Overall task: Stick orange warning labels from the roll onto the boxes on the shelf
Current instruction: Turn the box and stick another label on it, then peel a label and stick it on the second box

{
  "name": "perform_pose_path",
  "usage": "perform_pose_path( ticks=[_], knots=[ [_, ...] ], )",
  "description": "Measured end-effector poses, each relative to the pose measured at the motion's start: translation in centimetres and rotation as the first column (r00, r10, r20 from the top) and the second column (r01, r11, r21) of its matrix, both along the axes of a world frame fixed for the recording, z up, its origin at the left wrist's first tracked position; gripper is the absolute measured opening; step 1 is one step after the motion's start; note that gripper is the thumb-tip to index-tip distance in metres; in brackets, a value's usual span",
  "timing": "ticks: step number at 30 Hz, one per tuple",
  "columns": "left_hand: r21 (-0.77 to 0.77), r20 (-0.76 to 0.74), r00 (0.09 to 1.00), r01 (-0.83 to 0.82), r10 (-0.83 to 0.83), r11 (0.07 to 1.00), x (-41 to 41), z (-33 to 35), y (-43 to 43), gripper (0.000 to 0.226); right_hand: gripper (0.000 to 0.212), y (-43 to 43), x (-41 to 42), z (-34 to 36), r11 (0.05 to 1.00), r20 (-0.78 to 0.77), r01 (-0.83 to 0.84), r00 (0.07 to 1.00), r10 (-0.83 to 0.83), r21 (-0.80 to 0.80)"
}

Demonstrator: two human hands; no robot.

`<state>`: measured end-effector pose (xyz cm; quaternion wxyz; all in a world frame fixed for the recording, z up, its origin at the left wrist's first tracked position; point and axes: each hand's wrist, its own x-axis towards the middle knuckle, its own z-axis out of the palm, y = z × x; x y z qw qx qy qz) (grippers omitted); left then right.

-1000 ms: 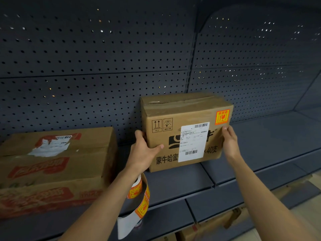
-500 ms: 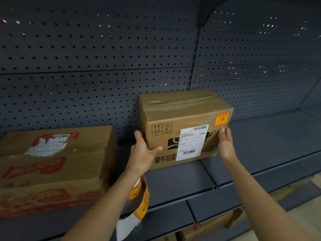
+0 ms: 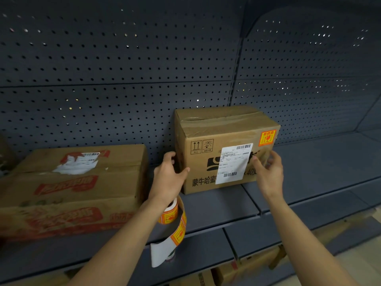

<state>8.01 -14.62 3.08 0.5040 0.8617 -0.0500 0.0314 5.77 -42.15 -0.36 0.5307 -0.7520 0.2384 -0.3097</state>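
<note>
A small brown carton (image 3: 226,129) stands on the dark shelf (image 3: 218,207) against the pegboard. An orange warning label (image 3: 267,137) is stuck at the upper right of its front, beside a white shipping label (image 3: 234,163). My left hand (image 3: 168,176) grips the carton's left front corner, thumb on the front and fingers round the side. The label roll (image 3: 171,213) hangs on my left wrist, with a strip of labels and white backing (image 3: 160,252) trailing down. My right hand (image 3: 268,174) is in front of the carton's lower right, fingers spread, holding nothing.
A larger flat carton (image 3: 82,188) with red print and a torn white label lies on the shelf to the left. The perforated back panel (image 3: 123,100) rises behind. The shelf runs on to the right of the small carton. More cardboard (image 3: 226,271) sits on the level below.
My right hand has come off the carton's right edge and now has its fingers spread in front of it. The left hand stays on the left corner.
</note>
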Motion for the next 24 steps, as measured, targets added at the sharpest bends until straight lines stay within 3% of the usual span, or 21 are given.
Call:
perform_pose_path(
  ticks=[6, 8, 10, 12, 15, 18, 21, 24],
  knots=[
    [-0.022, 0.132, 0.991, -0.015, 0.017, 1.0, -2.6, 1.7, 3.2, 0.03, 0.035, 4.7, -1.0, 1.8, 0.997, 0.067, -0.059, 0.996, 0.062, -0.058],
    [0.004, 0.166, 0.986, -0.013, 0.012, 1.0, -3.6, 2.0, 4.5, 0.009, 0.019, 6.6, -1.5, 2.7, 0.984, 0.074, -0.141, 0.986, 0.15, -0.105],
    [0.029, 0.174, 0.985, 0.002, -0.007, 1.0, -4.8, 1.9, 5.9, 0.011, 0.008, 8.6, -2.2, 3.1, 0.945, 0.056, -0.292, 0.951, 0.303, -0.149],
    [0.057, 0.169, 0.984, 0.052, -0.061, 0.997, -6.0, 1.4, 7.2, 0.015, 0.022, 10.5, -3.1, 3.1, 0.849, -0.001, -0.495, 0.864, 0.503, -0.188],
    [0.076, 0.211, 0.964, 0.15, -0.163, 0.986, -7.8, 1.0, 8.3, 0.015, 0.027, 13.3, -4.7, 2.4, 0.608, -0.205, -0.752, 0.656, 0.726, -0.255],
    [0.08, 0.193, 0.96, 0.191, -0.203, 0.978, -8.9, 0.3, 8.9, 0.023, 0.024, 15.3, -5.8, 1.6, 0.395, -0.467, -0.859, 0.51, 0.722, -0.326],
    [0.13, 0.094, 0.964, 0.236, -0.249, 0.963, -9.5, -1.2, 9.6, 0.014, 0.033, 16.2, -6.6, 0.8, 0.291, -0.595, -0.895, 0.443, 0.67, -0.338],
    [0.189, 0.003, 0.959, 0.277, -0.282, 0.942, -10.2, -2.7, 10.2, 0.011, 0.031, 16.9, -7.1, -0.1, 0.227, -0.649, -0.897, 0.434, 0.625, -0.381]
  ],
)
